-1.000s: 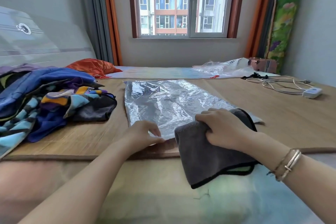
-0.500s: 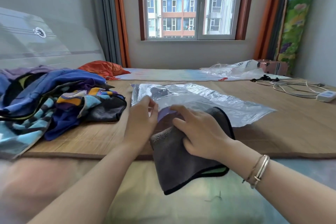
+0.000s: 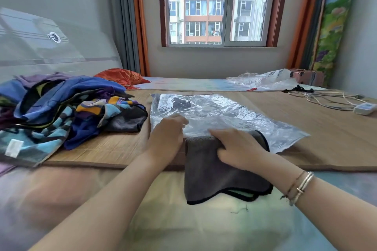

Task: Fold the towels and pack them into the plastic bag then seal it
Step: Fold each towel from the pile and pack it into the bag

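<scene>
Now at the near edge of the woven bamboo mat (image 3: 306, 120) on the bed: clear crinkled plastic bag (image 3: 214, 112) lying flat, mouth toward the near edge, far end reaching toward the window (image 3: 220, 6). Folded dark grey towel with black trim (image 3: 220, 173) half over the mat's near edge, far end at the bag's mouth, near end draped down onto the pale bedsheet (image 3: 183, 220); a strip of green showing under its near right corner. Right hand (image 3: 240, 149) on top of the towel's far end, grip curled into the cloth, thumb side pressing toward the bag opening. Left hand (image 3: 167, 136) at the bag's near left corner, fingers bent over the plastic edge; blurred, so cannot tell whether the grip pinches the film or only presses it. Bracelets (image 3: 299, 187) on the right wrist.

Along the mat's left edge, a loose heap of colourful unfolded towels in blue, purple, yellow and black (image 3: 61, 112), apart from the bag. Behind the heap, an orange cushion (image 3: 122, 76). At the far right corner, a crumpled transparent bag (image 3: 265, 81), coiled white cables (image 3: 322, 100) and a small white adapter box (image 3: 365, 108).
</scene>
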